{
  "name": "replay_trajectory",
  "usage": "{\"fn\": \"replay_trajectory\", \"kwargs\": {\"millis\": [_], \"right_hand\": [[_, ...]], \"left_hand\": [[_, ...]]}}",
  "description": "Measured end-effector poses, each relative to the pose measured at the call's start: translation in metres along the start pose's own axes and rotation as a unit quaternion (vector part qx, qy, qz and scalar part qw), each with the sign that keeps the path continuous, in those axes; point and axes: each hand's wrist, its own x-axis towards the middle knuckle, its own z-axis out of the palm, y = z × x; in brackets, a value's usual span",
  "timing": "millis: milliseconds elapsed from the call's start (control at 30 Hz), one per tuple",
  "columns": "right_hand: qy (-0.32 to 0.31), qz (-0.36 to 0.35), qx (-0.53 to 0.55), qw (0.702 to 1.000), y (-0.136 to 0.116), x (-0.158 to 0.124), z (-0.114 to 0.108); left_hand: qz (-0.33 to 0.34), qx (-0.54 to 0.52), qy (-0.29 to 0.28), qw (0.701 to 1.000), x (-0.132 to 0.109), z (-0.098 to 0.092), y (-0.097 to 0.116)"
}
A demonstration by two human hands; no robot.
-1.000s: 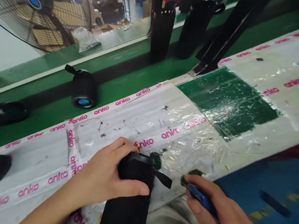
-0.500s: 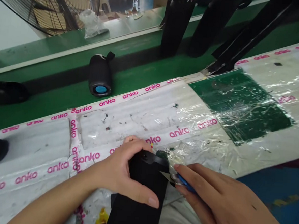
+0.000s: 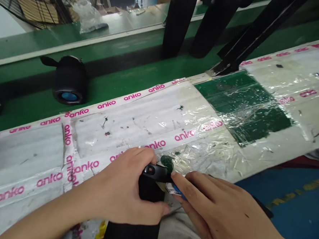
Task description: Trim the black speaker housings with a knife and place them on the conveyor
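My left hand [image 3: 128,186] is wrapped around a long black casing [image 3: 132,235], with the thumb lying across its face. At its upper end is a glossy black rounded cap [image 3: 156,172] with a small hole. My right hand [image 3: 210,205] is closed on a blue-handled cutter [image 3: 178,191], held against the casing's right edge just below the cap. Most of the cutter is hidden by my fingers, and little of its blade shows. The lower part of the casing rests over my lap and runs out of the picture.
A worktop [image 3: 137,132] covered in white sheet and pink-lettered tape lies in front. Behind it, a green conveyor belt [image 3: 124,74] carries a black speaker [image 3: 70,80]. Dark posts [image 3: 178,25] rise at the back. A fan [image 3: 42,0] stands at upper left.
The casing has tilted, so its cap's end faces me more, and the cutter's blade shows less. On the belt, the speaker in view stands further left, with its strap now on the left side.
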Motion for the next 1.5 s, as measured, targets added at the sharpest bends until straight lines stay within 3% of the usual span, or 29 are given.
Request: {"fn": "replay_trajectory", "kwargs": {"millis": [500,900,1033,1167,1367,1500], "right_hand": [[0.017,0.03,-0.009,0.999,-0.006,-0.002,0.001],[-0.003,0.044,-0.049,0.998,-0.015,-0.007,0.006],[-0.039,0.057,-0.068,0.995,-0.016,-0.01,0.011],[-0.035,0.071,-0.076,0.994,-0.017,-0.013,0.014],[-0.053,0.059,-0.093,0.993,-0.02,-0.008,0.0],[-0.099,0.059,-0.062,0.991,-0.013,0.005,-0.01]], "left_hand": [[0.009,-0.021,-0.019,1.0,0.006,-0.003,0.004],[0.004,-0.027,-0.015,0.999,0.007,-0.003,0.008],[0.02,-0.025,0.0,0.999,0.005,-0.001,0.007],[0.034,-0.007,0.01,0.999,0.004,0.002,0.008],[0.024,0.031,0.013,0.999,0.005,0.008,0.013],[0.028,0.046,0.017,0.998,0.008,0.01,0.015]]}}
